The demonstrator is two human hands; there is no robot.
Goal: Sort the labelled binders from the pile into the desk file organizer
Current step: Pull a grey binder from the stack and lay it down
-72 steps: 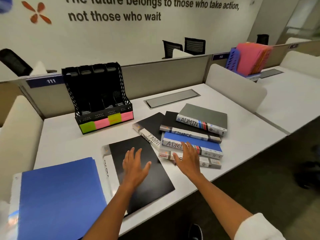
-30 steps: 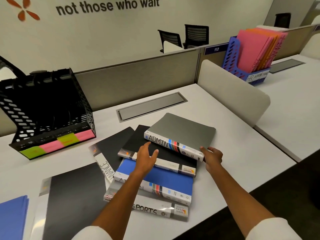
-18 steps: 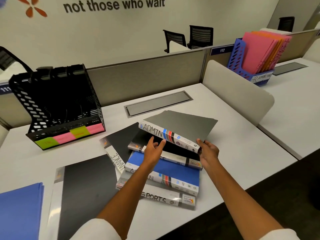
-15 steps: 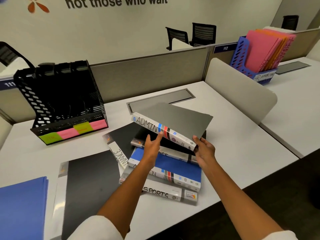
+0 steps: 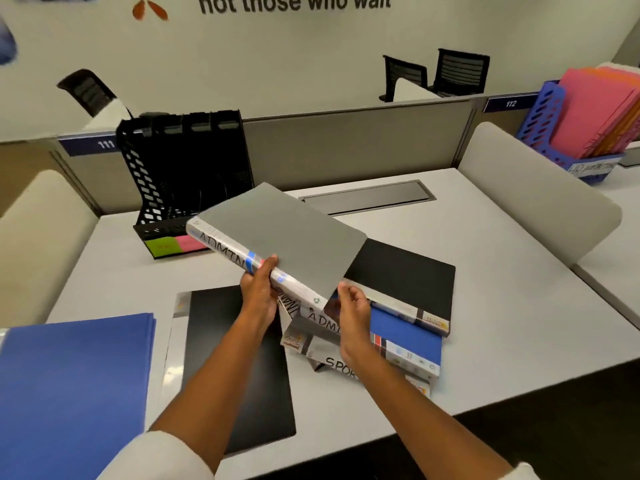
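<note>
A grey binder (image 5: 284, 233) with ADMIN on its white spine is in the air above the pile, tilted, its far end toward the black file organizer (image 5: 187, 171). My left hand (image 5: 258, 292) grips its spine from below, thumb on the cover. My right hand (image 5: 353, 313) pinches the near corner. Below lie a black binder (image 5: 405, 275), a blue ADMIN binder (image 5: 405, 337) and a grey SPORTS binder (image 5: 332, 362). Green and pink labels (image 5: 173, 244) mark the organizer's front; the lifted binder hides the other labels.
A black binder (image 5: 228, 368) lies flat at front centre, and a blue folder (image 5: 72, 386) at front left. A blue organizer with pink folders (image 5: 585, 119) stands on the neighbouring desk, past a white divider (image 5: 533, 188). A grey cable hatch (image 5: 367, 197) is set into the desk.
The grey ADMIN binder has risen off the pile and swung left toward the black organizer. Both hands moved up and left with it.
</note>
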